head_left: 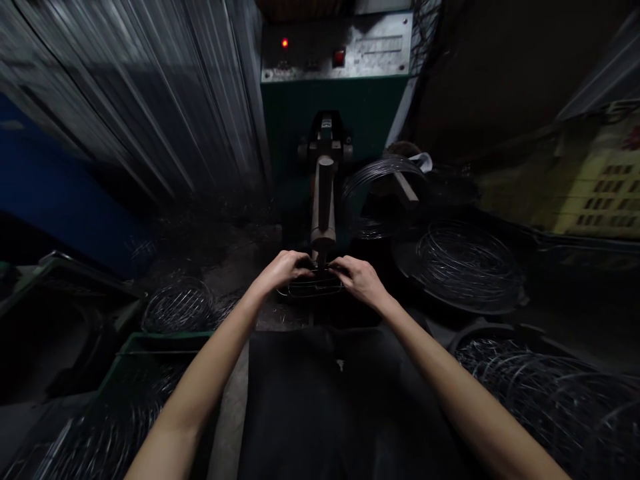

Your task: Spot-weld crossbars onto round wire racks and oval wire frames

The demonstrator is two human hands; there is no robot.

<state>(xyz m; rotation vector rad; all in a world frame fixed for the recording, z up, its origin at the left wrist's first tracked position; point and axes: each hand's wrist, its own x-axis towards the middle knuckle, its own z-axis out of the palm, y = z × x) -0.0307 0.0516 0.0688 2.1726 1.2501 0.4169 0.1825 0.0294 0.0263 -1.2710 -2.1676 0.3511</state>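
Both hands meet at the lower tip of the spot welding machine's arm [324, 200]. My left hand [289, 268] pinches a thin wire frame [313, 293] from the left, fingertips close to the electrode. From the right, my right hand [356, 275] has its fingers closed on the same wire piece. The frame looks like rounded loops of bent metal wire, lying level under the electrode. Where the wire meets the electrode is dark and partly hidden by the fingers.
The green machine body [330, 107] carries a panel with a lit red lamp [285, 43]. Wire coils [385, 180] hang right of it. Round trays of wire rings [465, 267] stand at right, a green crate [150, 343] at left, and a yellow crate [607, 180] farther right.
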